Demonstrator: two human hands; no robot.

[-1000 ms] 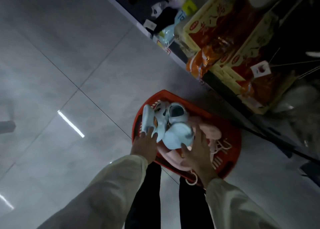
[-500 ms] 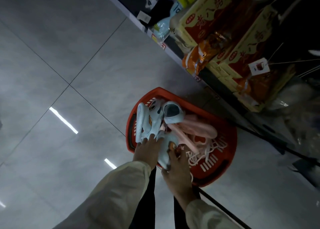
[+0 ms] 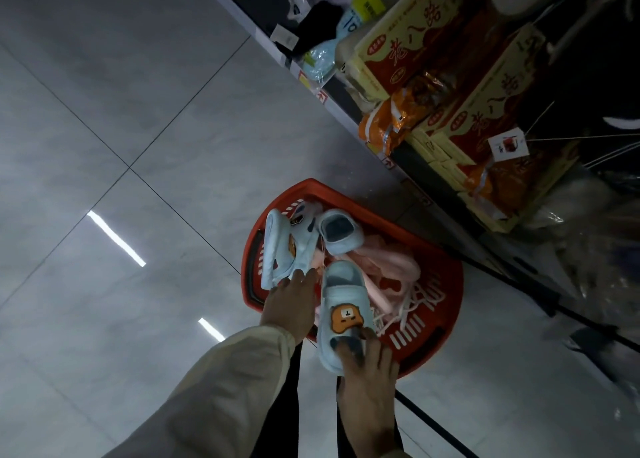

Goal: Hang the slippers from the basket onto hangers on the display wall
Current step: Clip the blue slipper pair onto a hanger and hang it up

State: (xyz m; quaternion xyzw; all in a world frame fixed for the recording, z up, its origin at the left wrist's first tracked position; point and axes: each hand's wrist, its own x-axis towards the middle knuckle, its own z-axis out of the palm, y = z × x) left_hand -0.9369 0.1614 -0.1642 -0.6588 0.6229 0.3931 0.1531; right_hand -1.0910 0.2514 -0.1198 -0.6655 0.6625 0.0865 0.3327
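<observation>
A red plastic basket (image 3: pixel 429 350) stands on the floor below me, filled with slippers. My right hand (image 3: pixel 369 385) grips the toe end of a light blue slipper with an orange bear patch (image 3: pixel 341 301), lifted above the basket's near side. My left hand (image 3: pixel 291 305) reaches into the basket and touches another light blue slipper (image 3: pixel 280 249) leaning at its left rim. A third blue slipper (image 3: pixel 339 230) lies at the far side. Pink slippers (image 3: pixel 388 267) and white hangers (image 3: pixel 415 298) lie underneath.
A shelf edge (image 3: pixel 311 76) runs diagonally at the upper right, stacked with red and yellow boxes (image 3: pixel 467 87), orange packets (image 3: pixel 394 121) and bagged goods. Thin display hooks (image 3: pixel 571 139) with a hanging tag (image 3: pixel 508 145) jut out at the right. Grey floor tiles (image 3: pixel 138 146) spread to the left.
My right hand has taken hold of the bear slipper and raised it toward me, out of the pile. My left hand stays on the slipper at the basket's left rim.
</observation>
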